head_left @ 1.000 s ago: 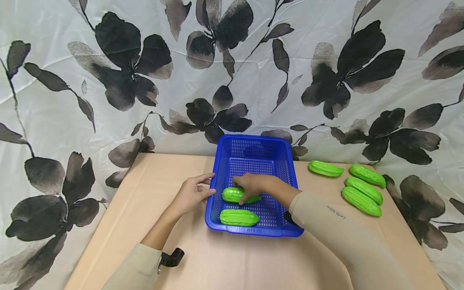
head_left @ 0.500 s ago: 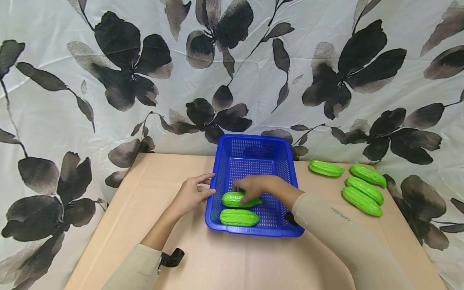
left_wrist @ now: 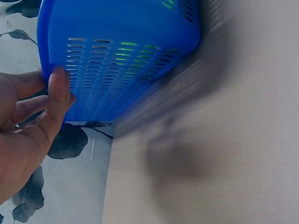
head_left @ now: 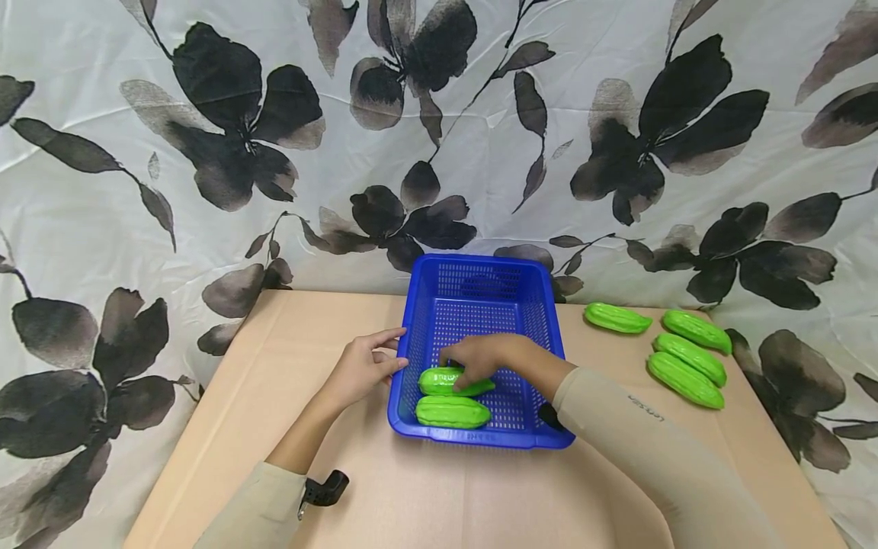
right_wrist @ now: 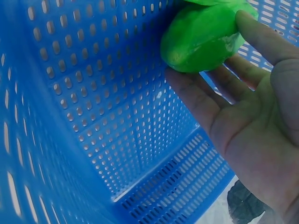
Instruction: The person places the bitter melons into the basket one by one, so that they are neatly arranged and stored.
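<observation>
Gourd (head_left: 453, 380) down in basket (head_left: 480, 274), lying crosswise, long axis left to right, just behind second gourd (head_left: 453, 412). Right hand (head_left: 480, 354) pinching it, fingers (right_wrist: 261, 37) curled over. Left hand (head_left: 360, 370) relaxed, touching rim. Best set flat, parallel to its neighbour, then release gently.

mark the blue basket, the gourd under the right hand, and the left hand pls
blue basket (head_left: 480, 263): head view, on the far rim.
gourd under the right hand (head_left: 437, 380): head view, on its bare left end.
left hand (head_left: 360, 370): head view, on the back of the hand, beside the basket's left wall.
</observation>
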`<state>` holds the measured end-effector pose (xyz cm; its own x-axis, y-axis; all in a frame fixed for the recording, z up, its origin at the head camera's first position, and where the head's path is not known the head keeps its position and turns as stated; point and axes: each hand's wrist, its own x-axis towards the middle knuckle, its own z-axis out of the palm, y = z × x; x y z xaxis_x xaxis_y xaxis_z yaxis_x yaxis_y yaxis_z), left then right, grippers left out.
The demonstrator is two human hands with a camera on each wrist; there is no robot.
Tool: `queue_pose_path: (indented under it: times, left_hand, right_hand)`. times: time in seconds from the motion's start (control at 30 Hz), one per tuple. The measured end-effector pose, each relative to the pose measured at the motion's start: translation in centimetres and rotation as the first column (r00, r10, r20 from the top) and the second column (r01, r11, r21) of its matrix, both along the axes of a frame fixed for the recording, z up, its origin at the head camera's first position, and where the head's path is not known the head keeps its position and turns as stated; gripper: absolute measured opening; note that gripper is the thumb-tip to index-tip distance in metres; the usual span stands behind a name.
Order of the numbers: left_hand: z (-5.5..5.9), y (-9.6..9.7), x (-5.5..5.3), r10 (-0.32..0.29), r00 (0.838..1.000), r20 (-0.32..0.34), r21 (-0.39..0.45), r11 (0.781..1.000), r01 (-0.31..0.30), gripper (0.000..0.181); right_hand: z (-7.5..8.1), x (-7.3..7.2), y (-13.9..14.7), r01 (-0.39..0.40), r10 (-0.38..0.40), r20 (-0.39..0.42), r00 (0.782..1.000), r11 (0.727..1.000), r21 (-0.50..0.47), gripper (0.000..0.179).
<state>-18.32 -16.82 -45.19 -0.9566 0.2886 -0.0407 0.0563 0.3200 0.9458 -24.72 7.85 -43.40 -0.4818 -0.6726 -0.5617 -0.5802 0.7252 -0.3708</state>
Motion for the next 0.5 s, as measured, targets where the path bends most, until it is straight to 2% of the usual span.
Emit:
queue_pose_path:
  times: [0.5]
  left_hand:
    - [-0.09, -0.08, 0.09, -0.003, 1.000, 0.000, 0.006, 1.000, 0.003, 0.057]
  right_hand:
    - [-0.18, 0.24, -0.06, 0.022, -0.022, -0.007, 1.000, 1.000, -0.007, 0.054]
